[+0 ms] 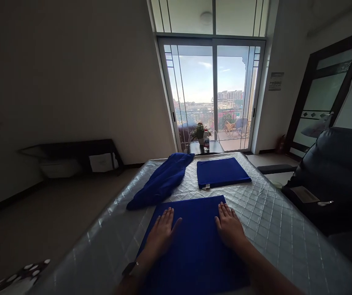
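A flat piece of blue cloth lies spread in front of me on a bed-like surface with a silvery quilted cover. My left hand rests flat on the cloth's left side, fingers stretched and thumb apart. On its right edge lies my right hand, also flat with the fingers out. Beyond them, a folded blue cloth with a small white tag lies at the far right. A crumpled blue cloth stretches across the far left, close to the spread piece.
Behind the far edge stands a small table with a water bottle and a potted plant. A dark armchair is at the right. Sliding glass doors close off the back. A dark low frame sits by the left wall.
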Demonstrator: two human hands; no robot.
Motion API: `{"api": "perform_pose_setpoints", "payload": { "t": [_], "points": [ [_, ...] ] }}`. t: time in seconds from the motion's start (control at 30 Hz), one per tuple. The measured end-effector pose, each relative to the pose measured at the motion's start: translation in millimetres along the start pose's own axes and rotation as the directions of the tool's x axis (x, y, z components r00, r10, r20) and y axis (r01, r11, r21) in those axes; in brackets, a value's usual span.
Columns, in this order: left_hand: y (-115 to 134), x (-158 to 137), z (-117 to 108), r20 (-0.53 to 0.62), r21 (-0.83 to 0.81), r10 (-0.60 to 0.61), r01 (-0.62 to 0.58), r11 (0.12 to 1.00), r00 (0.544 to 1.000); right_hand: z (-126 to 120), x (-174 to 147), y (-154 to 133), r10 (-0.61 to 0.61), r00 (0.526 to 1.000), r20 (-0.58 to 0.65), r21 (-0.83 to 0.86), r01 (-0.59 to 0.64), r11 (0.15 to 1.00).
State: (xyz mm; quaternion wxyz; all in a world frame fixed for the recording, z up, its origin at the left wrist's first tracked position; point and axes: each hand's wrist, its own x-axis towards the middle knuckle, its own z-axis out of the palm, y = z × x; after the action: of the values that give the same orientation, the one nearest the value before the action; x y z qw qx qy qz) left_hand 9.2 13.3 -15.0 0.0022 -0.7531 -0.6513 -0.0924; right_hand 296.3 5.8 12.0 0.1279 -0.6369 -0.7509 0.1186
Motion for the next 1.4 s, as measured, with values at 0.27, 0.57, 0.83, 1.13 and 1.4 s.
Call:
{"api": "perform_pose_setpoints", "payload": {
  "t": [0.27, 0.57, 0.83, 1.13, 1.4],
  "points": [
    [-29, -1, 11, -0.082, -0.056, -0.111, 0.107, 0.993, 0.990, 2, 4, -4, 0.026, 0.999, 0.027, -0.066, -0.024, 0.998],
    [-26, -6, -3, -0.026, -0.082, -0.101, 0.098, 0.992, 0.995, 1, 4, -7, 0.035, 0.997, 0.064, -0.148, -0.025, 0.989],
    [-16, -13, -25, 0.044, -0.068, -0.148, 0.151, 0.986, 0.988, -18, 21, -15, 0.023, 0.995, 0.100, -0.257, 0.004, 0.966],
    [-16, -12, -25, 0.104, -0.070, -0.166, 0.174, 0.982, 0.981, 3, 45, -4, -0.002, 0.999, 0.032, -0.128, 0.006, 0.992],
    [-27, -5, -2, 0.026, -0.034, -0.130, 0.131, 0.991, 0.991, 8, 48, 5, -0.001, 1.000, 0.019, -0.098, 0.002, 0.995]
  ]
}}
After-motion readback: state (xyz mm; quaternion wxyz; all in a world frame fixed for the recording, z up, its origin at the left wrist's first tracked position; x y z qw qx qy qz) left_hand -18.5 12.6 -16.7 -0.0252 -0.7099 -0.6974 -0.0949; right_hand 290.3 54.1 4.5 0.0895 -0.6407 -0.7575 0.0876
